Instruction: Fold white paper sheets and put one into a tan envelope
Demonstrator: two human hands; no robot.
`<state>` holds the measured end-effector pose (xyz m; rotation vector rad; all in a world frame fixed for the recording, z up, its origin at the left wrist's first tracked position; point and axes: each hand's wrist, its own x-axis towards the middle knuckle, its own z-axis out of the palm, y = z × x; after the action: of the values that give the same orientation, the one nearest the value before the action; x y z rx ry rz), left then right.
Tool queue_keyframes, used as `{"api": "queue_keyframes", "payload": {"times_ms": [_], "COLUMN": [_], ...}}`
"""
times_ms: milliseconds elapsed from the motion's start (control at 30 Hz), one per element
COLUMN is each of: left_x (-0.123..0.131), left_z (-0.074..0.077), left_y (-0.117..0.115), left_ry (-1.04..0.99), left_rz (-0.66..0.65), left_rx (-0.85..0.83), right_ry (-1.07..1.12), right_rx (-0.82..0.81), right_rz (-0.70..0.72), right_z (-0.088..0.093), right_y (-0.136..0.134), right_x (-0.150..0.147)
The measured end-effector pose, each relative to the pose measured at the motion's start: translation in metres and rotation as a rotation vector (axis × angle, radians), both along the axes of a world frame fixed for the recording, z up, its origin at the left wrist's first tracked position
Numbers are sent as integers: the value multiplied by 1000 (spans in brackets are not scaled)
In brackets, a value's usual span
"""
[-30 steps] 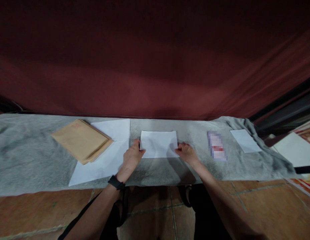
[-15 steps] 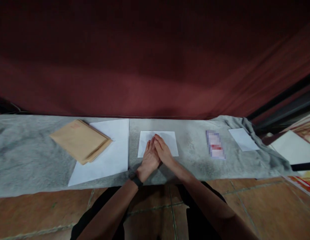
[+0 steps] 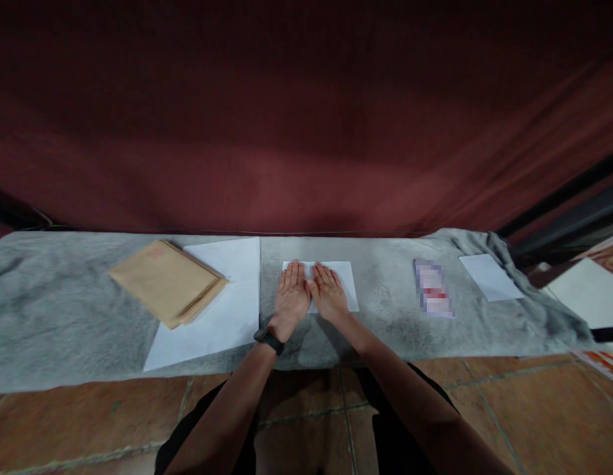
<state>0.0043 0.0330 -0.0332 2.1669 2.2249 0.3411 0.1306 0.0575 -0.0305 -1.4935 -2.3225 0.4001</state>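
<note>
A small white sheet of paper (image 3: 350, 284) lies in front of me on the grey cloth. My left hand (image 3: 293, 293) rests flat over its left part, palm down, fingers stretched out. Beside it my right hand (image 3: 328, 290) lies flat on the middle of the same paper, its thumb close to or touching the left hand. Neither hand grips anything. The hands hide much of the paper, so I cannot tell whether it is folded.
Left of my hands, a stack of brown envelopes (image 3: 162, 280) overlaps a large white sheet (image 3: 231, 310). To the right lie a blurred purple-and-pink item (image 3: 433, 290) and another white paper (image 3: 490, 277). Grey cloth (image 3: 63, 316) covers the narrow surface, with a dark red curtain (image 3: 296, 178) behind.
My hands, which were overlapping at the paper's middle, have moved apart and now lie flat side by side, the left one further left. The whole view has shifted slightly.
</note>
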Motion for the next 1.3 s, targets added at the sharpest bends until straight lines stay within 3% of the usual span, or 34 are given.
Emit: {"api": "queue_keyframes", "payload": {"times_ms": [500, 867, 967, 1133, 1200, 1300], "left_x": [-18, -24, -7, 31, 35, 30], "left_z": [2, 6, 9, 4, -1, -6], "left_y": [-13, -31, -42, -61, -65, -67], "left_ry": [-61, -44, -44, -55, -37, -9], "left_rz": [78, 132, 64, -246, -334, -350], "left_rx": [77, 81, 132, 84, 76, 83], "right_ry": [-47, -130, -50, 106, 103, 79], "right_rx": [201, 164, 154, 36, 2, 1], "right_rz": [-137, -251, -219, 54, 113, 109], "right_z": [-16, -13, -8, -6, -7, -7], "right_y": [2, -3, -7, -27, -35, -40], "right_x": [49, 76, 72, 36, 24, 23]}}
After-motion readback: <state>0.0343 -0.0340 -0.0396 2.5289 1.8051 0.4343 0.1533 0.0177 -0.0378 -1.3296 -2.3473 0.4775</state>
